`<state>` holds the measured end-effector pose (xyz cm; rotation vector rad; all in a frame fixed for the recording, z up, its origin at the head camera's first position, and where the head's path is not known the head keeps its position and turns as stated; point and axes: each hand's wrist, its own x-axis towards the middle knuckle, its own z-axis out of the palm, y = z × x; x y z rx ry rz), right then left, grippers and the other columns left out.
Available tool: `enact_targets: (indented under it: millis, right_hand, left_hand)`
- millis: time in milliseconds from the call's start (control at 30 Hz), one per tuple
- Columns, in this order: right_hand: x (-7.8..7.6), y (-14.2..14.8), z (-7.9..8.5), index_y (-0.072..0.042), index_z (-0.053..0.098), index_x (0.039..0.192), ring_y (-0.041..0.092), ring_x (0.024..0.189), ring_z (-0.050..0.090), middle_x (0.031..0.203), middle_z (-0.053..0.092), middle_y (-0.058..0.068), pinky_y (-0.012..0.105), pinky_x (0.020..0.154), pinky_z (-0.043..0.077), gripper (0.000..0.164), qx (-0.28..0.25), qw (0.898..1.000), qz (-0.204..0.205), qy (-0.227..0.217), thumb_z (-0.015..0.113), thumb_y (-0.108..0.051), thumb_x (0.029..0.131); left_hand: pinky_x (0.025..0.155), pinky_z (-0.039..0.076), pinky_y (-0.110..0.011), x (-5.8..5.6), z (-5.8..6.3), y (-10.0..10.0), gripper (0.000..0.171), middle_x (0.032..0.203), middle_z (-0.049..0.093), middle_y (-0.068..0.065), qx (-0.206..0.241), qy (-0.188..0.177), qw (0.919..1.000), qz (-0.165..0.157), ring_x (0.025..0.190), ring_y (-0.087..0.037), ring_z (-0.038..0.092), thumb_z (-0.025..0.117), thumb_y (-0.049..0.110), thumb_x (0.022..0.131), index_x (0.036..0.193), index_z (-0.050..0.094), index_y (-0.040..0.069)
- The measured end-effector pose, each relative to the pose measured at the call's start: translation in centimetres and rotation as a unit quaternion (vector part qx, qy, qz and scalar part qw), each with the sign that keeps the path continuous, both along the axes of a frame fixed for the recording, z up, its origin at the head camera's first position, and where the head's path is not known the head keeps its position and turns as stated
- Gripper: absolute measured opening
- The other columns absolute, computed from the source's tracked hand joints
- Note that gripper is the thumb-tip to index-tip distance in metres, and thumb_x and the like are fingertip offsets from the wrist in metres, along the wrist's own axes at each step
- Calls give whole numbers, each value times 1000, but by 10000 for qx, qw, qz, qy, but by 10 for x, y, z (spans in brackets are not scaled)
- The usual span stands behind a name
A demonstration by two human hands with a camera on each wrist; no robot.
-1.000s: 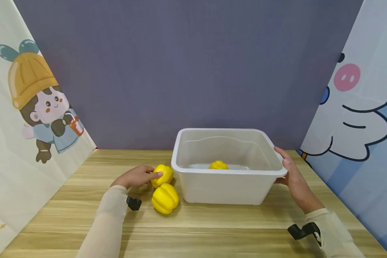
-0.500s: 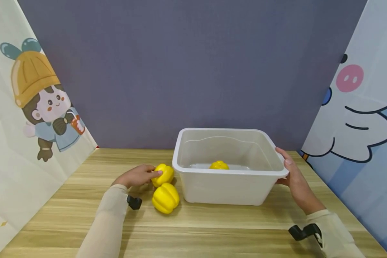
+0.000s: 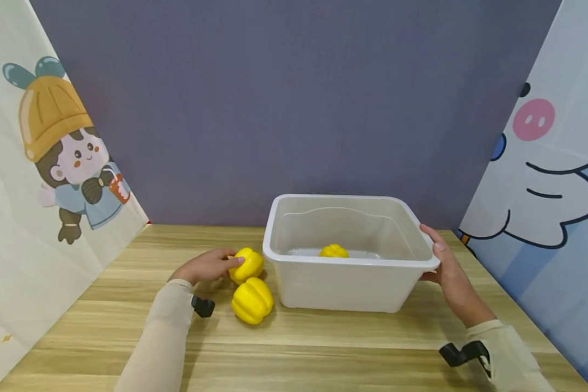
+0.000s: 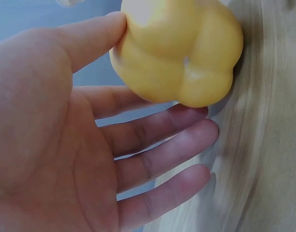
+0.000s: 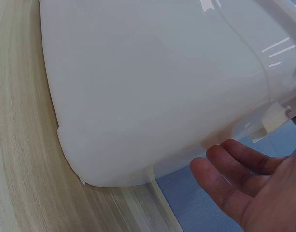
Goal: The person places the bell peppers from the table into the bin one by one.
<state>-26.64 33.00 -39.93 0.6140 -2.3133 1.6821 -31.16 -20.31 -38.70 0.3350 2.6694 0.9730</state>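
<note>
Left hand (image 3: 204, 267): grip pinching yellow pepper (image 3: 251, 264)
Right hand (image 3: 452, 280): grip half-curled, holding white bin (image 3: 340, 286)
Front pepper (image 3: 252, 301): on worktop (image 3: 318, 362)
Third pepper (image 3: 334, 251): inside bin

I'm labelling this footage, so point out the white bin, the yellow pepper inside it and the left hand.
White bin (image 3: 340, 286), head view: outside of its front wall.
Yellow pepper inside the bin (image 3: 334, 251), head view: the part showing above the front rim.
Left hand (image 3: 207, 268), head view: back of the hand.

The tub (image 3: 343, 286) looks glossy plastic, the peppers (image 3: 252, 301) smooth, the tabletop (image 3: 323, 354) wooden
</note>
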Motion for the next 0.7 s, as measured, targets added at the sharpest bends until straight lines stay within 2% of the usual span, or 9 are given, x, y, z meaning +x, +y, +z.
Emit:
enact_targets:
  millis: [133, 367, 533, 700]
  right_hand:
    - [1, 0, 0, -21, 18, 161, 13, 106, 56, 139, 43, 9, 35, 75, 53, 53, -71, 10000, 61, 17, 14, -37, 111]
    - [0, -1, 1, -21, 18, 161, 13, 106, 57, 139, 43, 8, 35, 75, 53, 52, -52, 10000, 25, 6, 14, -37, 111]
    - [1, 0, 1, -21, 18, 161, 14, 107, 57, 140, 43, 7, 35, 75, 53, 53, -68, 9999, 84, 33, 14, -37, 111]
    - [1, 1, 1, -22, 18, 161, 16, 109, 57, 141, 43, 7, 36, 76, 53, 52, -113, 9998, 140, -13, 14, -36, 111]
  left_hand:
    - [88, 50, -47, 1, 1, 0, 60, 114, 65, -7, 29, -54, 10000, 20, 94, -23, 64, 52, 47, 103, 146, 48, 4]
    - [88, 49, -46, 1, 2, 0, 53, 109, 65, -4, -4, 14, 10000, -97, 95, -24, 62, 54, 50, 101, 136, 57, 10]
    - [92, 48, -47, 1, 1, 1, 69, 119, 64, -4, -211, 26, 9997, -130, 100, -21, 61, 62, 56, 95, 144, 51, 9]
    - [96, 47, -51, 1, 0, 2, 73, 123, 63, -5, -221, 20, 9997, -116, 107, -23, 60, 71, 54, 89, 143, 51, 8]
